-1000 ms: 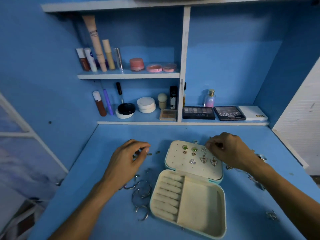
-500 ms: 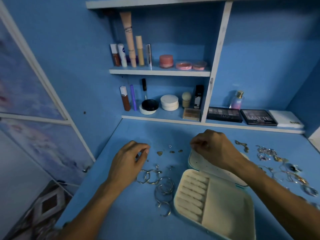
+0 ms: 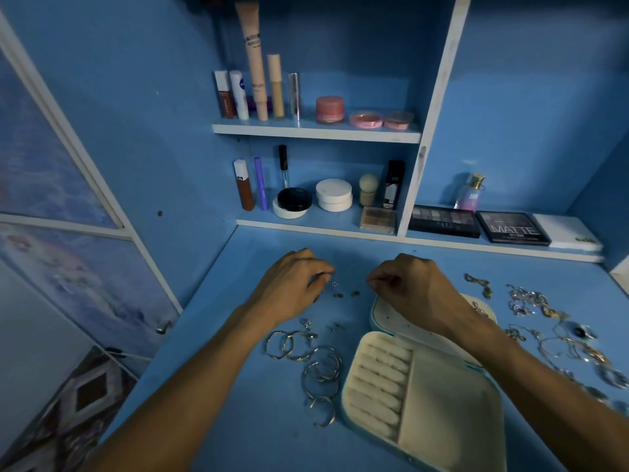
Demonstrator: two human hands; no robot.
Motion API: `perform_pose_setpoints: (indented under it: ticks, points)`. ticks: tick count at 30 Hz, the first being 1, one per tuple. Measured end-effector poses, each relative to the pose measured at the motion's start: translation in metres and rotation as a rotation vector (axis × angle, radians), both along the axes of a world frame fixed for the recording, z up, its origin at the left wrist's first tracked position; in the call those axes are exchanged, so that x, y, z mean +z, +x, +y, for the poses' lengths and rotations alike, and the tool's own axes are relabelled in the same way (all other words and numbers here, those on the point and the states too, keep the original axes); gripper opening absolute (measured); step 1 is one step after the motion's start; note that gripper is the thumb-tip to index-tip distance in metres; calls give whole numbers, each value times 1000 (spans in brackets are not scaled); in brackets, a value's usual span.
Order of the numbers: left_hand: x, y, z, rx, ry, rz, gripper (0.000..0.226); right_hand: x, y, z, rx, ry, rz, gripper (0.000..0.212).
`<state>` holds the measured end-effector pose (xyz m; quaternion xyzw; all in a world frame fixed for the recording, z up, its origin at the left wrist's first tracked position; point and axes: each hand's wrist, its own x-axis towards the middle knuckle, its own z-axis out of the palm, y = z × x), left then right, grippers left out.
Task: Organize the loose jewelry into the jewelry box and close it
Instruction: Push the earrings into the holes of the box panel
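- Jewelry box (image 3: 442, 396) lies open on the tabletop (image 3: 238, 420), nearer the camera than both sets of fingers, under the right forearm. Cream tray has ring rolls (image 3: 377, 376) on its left and a bare compartment on its right.
- Silver hoops (image 3: 320, 369) lie loose and overlapping, just left of the box, on the near side of the left fingers.
- Box lid (image 3: 391, 313) lies flat beyond the tray, partly hidden by the right wrist, just on the near side of the right fingers.
- Left hand (image 3: 289, 291): palm down, fingers (image 3: 320, 272) curled with tips bunched at the tabletop; cannot tell if they pinch anything.
- Right hand (image 3: 413, 284): fingers (image 3: 377, 279) curled in toward the thumb; cannot tell if a piece is held.
- Small studs (image 3: 345, 295) and a heart-shaped piece (image 3: 334, 284) sit on the tabletop between the two sets of fingers, near the left tips.
- Tangled jewelry pile (image 3: 531, 301) is spread well right of the right fingers.
- Lower shelf (image 3: 320, 221) beyond the fingers carries compacts and tubes; eyeshadow palettes (image 3: 442, 221) sit to its right.
- Upper shelf (image 3: 316, 129), farthest back, holds upright tubes and pink jars.
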<state>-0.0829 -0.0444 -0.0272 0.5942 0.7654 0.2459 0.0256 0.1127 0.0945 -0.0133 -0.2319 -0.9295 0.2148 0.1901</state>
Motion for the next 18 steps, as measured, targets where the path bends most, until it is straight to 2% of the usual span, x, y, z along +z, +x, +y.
perform_pose_setpoints:
  ticks: [4, 9, 18]
  points:
    - [3, -4, -18, 2, 41, -85, 16, -1, 1, -2, 32, 1, 6, 14]
    - [-3, -4, -47, -15, 21, -102, 14, -1, -8, -6, 71, -26, -35, 14]
    - [-24, -16, -72, 123, 117, 35, 23, 1, -27, -17, 99, -15, -123, 18]
